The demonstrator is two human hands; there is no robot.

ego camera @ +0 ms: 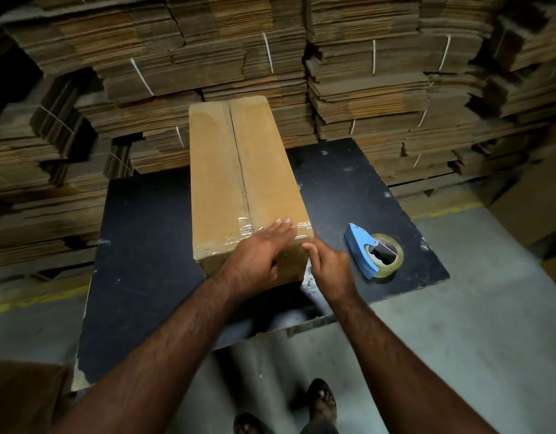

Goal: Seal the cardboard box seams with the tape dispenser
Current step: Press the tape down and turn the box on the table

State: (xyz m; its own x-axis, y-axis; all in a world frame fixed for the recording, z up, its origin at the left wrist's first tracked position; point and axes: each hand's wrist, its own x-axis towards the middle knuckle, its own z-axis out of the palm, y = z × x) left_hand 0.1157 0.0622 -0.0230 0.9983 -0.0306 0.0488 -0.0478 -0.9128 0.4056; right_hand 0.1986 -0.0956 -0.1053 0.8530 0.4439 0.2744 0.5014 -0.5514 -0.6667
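- From your head view, the long, plain brown cardboard box (239, 183) lies lengthwise on the matte black tabletop (145, 245), its two top flaps meeting in a dark centre seam that runs away from you.
- A wrinkled, glossy strip of clear tape (248, 228) crosses the near end of the box top and folds down over the near edge.
- Your left hand (258, 255) lies over that near end, fingers straight and flat on the tape, thumb down the end face; its grip is open, pressing, not clutching.
- Your right hand (328, 266) sits at the box's near right corner, fingers loosely curled, a fingertip touching the cardboard; nothing is held in it.
- The blue plastic tape dispenser with its clear roll (375, 250) lies flat on the tabletop to the right of the box, apart from both hands.
- The tabletop is scuffed, with white flecks and a chipped front edge.
- Behind it rise stacks of flattened corrugated cartons (364, 89) tied with white string; the grey concrete floor (458, 339) lies below.
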